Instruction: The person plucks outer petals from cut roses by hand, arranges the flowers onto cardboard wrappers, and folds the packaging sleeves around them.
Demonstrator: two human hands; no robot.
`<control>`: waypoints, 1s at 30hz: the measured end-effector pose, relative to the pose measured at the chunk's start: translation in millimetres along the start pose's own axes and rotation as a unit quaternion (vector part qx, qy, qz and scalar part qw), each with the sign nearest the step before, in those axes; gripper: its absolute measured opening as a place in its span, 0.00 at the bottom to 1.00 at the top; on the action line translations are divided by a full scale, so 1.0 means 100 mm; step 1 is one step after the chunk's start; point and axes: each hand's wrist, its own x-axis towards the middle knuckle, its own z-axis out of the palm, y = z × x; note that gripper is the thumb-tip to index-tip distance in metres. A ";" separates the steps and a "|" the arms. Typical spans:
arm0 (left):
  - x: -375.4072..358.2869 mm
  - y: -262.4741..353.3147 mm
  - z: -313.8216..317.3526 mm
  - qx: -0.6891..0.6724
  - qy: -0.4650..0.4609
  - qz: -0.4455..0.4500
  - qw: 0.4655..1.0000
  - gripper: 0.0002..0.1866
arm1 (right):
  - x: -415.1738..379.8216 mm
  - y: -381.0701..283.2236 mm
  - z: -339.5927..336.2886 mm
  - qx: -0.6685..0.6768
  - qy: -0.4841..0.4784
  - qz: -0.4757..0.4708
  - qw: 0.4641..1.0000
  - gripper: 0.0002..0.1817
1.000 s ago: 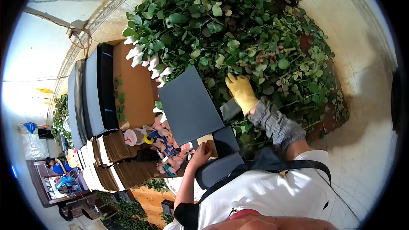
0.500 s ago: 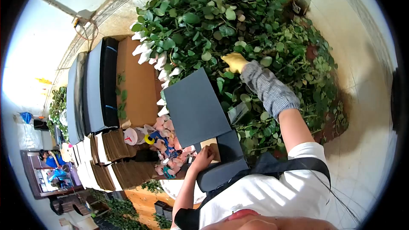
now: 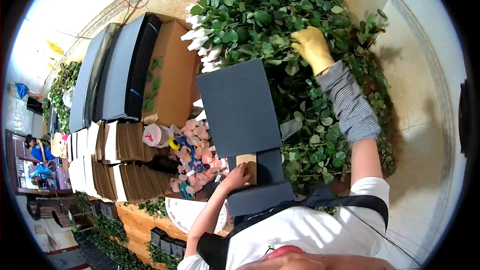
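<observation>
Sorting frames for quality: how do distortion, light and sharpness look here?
Head view: strong fisheye with a black round border; floor edges bow. Daylight blows out the upper left. The gloved right hand in the leaves and the dark board look sharp.

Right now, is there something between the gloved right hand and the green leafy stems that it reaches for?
Nothing visible is between them. The right hand, in a yellow glove, already lies on the leafy stems at the top of the heap. The left hand rests on a dark board, apart from the heap.

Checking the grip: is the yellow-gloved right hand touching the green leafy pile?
Touching: the head view shows the right hand buried in the green leafy pile.
</observation>
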 end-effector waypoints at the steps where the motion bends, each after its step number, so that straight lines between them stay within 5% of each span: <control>1: -0.03 -0.05 0.02 -0.001 0.002 0.004 1.000 0.15 | -0.04 0.02 -0.14 -0.008 -0.001 0.019 1.000 0.10; 3: 0.03 -0.13 0.08 -0.004 0.021 0.033 0.999 0.17 | -0.06 0.09 -0.47 -0.014 0.034 0.013 0.999 0.10; 4: 0.05 -0.15 0.12 -0.013 0.024 0.036 0.999 0.17 | -0.15 0.07 -0.58 -0.047 0.192 -0.047 0.979 0.11; 6: 0.06 -0.20 0.11 -0.017 0.011 0.034 0.999 0.18 | -0.41 0.07 -0.49 -0.041 0.187 -0.026 0.981 0.09; 8: 0.05 -0.18 0.12 -0.017 -0.007 0.031 0.999 0.19 | -0.96 0.49 0.20 -0.047 -0.069 0.082 0.993 0.07; 12: 0.13 -0.29 0.21 0.007 0.020 0.051 0.998 0.18 | -1.13 -0.11 -0.16 -0.013 0.212 0.149 0.966 0.08; 13: 0.10 -0.28 0.19 0.006 0.027 0.053 0.998 0.19 | -1.16 -0.27 -0.09 0.054 0.229 0.150 0.960 0.11; 14: 0.09 -0.27 0.17 0.007 0.035 0.059 0.998 0.19 | -1.17 -0.44 -0.09 0.064 0.090 0.193 0.975 0.15; 17: 0.08 -0.27 0.17 0.006 0.032 0.048 0.998 0.18 | -1.07 -0.53 0.29 0.144 0.073 0.029 0.986 0.19; 23: 0.00 -0.20 0.17 -0.009 0.045 0.026 0.999 0.18 | 0.15 -0.51 0.40 0.084 0.151 0.046 0.984 0.24; 26: 0.00 -0.21 0.14 -0.028 0.031 0.021 0.999 0.17 | 0.93 -0.22 0.75 -0.049 0.203 -0.047 0.977 0.31; 28: -0.02 -0.06 0.04 -0.053 0.003 -0.005 0.999 0.17 | 1.20 -0.21 0.98 -0.068 -0.048 0.006 0.997 0.33; 29: -0.01 -0.03 0.02 -0.056 0.000 -0.011 0.998 0.16 | 1.24 -0.36 1.01 -0.112 -0.305 0.067 0.943 0.37; 30: -0.01 -0.02 0.01 -0.061 -0.004 -0.016 0.998 0.16 | 1.01 -0.28 1.43 -0.096 -0.094 0.006 0.991 0.34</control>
